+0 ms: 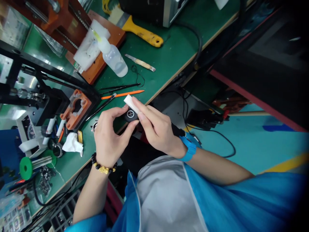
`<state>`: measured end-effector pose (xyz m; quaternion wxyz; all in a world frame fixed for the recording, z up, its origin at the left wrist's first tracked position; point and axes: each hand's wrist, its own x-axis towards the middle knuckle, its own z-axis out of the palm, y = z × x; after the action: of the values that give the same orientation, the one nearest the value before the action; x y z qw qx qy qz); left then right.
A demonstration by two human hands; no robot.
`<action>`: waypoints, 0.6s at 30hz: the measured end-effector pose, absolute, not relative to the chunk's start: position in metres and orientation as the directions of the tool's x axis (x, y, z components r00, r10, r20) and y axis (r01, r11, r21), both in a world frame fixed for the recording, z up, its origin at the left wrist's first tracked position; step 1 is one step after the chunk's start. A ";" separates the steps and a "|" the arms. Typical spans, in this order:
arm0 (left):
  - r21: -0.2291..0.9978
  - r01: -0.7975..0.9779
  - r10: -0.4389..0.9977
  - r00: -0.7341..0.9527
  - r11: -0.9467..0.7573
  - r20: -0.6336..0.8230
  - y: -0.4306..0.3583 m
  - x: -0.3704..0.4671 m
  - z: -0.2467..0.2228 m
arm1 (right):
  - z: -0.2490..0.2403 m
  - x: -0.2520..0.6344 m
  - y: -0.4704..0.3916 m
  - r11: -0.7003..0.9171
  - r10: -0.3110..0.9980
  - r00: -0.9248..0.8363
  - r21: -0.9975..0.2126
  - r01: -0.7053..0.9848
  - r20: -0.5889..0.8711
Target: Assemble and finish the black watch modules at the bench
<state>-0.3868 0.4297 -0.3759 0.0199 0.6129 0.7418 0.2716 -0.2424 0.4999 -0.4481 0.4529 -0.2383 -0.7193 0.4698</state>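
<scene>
My left hand [108, 133] grips a black smartwatch [127, 118] between thumb and fingers, its back with the round sensor window facing up. A folded white wipe [131, 103] is pinched in my right hand [155, 129] and lies against the edge of the watch. Part of the watch is hidden by the wipe and my fingers. Both hands are over the front edge of the green bench [154, 83]. Just beyond them lie an orange stick [125, 94], black tweezers [120, 87] and a thin dark pen-like tool [101, 107].
A clear squeeze bottle [115, 60], a small knife [140, 62] and a yellow-handled brush [142, 33] are farther back. Left stand a black press frame [45, 74] with an orange fixture [76, 109], a crumpled white wipe [72, 143] and a green spool [26, 168].
</scene>
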 end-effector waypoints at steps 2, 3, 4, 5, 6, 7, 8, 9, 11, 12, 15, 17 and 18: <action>0.430 0.899 0.924 -0.234 0.087 0.302 0.430 -0.387 -0.376 | -0.450 -0.243 0.499 0.416 0.785 -0.473 -0.906 -0.076 0.400; 0.430 0.899 0.927 -0.226 0.080 0.300 0.430 -0.388 -0.376 | -0.451 -0.243 0.498 0.402 0.795 -0.469 -0.913 -0.069 0.386; 0.429 0.900 0.928 -0.220 0.074 0.301 0.430 -0.388 -0.377 | -0.451 -0.243 0.498 0.394 0.801 -0.465 -0.917 -0.064 0.377; 0.429 0.900 0.928 -0.219 0.073 0.302 0.430 -0.388 -0.377 | -0.452 -0.243 0.497 0.393 0.803 -0.464 -0.918 -0.059 0.374; 0.430 0.900 0.926 -0.222 0.074 0.304 0.430 -0.388 -0.377 | -0.452 -0.243 0.497 0.398 0.802 -0.462 -0.915 -0.057 0.378; 0.431 0.899 0.924 -0.227 0.077 0.307 0.430 -0.388 -0.377 | -0.452 -0.243 0.497 0.404 0.801 -0.462 -0.913 -0.055 0.382; 0.433 0.898 0.922 -0.231 0.079 0.310 0.430 -0.388 -0.378 | -0.452 -0.243 0.497 0.408 0.799 -0.464 -0.912 -0.049 0.382; 0.436 0.897 0.922 -0.231 0.077 0.311 0.430 -0.388 -0.378 | -0.451 -0.243 0.496 0.410 0.803 -0.462 -0.912 -0.034 0.378; 0.439 0.896 0.925 -0.221 0.067 0.309 0.430 -0.388 -0.378 | -0.451 -0.243 0.496 0.409 0.817 -0.450 -0.913 0.009 0.362; 0.439 0.896 0.927 -0.216 0.063 0.308 0.430 -0.389 -0.378 | -0.450 -0.243 0.495 0.412 0.821 -0.444 -0.911 0.026 0.359; 0.439 0.896 0.926 -0.219 0.066 0.307 0.430 -0.389 -0.378 | -0.449 -0.241 0.495 0.428 0.812 -0.461 -0.902 0.056 0.357; 0.436 0.898 0.926 -0.218 0.067 0.308 0.429 -0.389 -0.378 | -0.448 -0.241 0.496 0.438 0.807 -0.473 -0.895 0.081 0.353; 0.434 0.899 0.927 -0.214 0.063 0.308 0.429 -0.389 -0.378 | -0.447 -0.242 0.497 0.440 0.811 -0.471 -0.893 0.097 0.348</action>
<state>-0.3893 0.4292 -0.3780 0.0257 0.6265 0.7286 0.2756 -0.2420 0.4969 -0.4475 0.4133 -0.3062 -0.7411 0.4315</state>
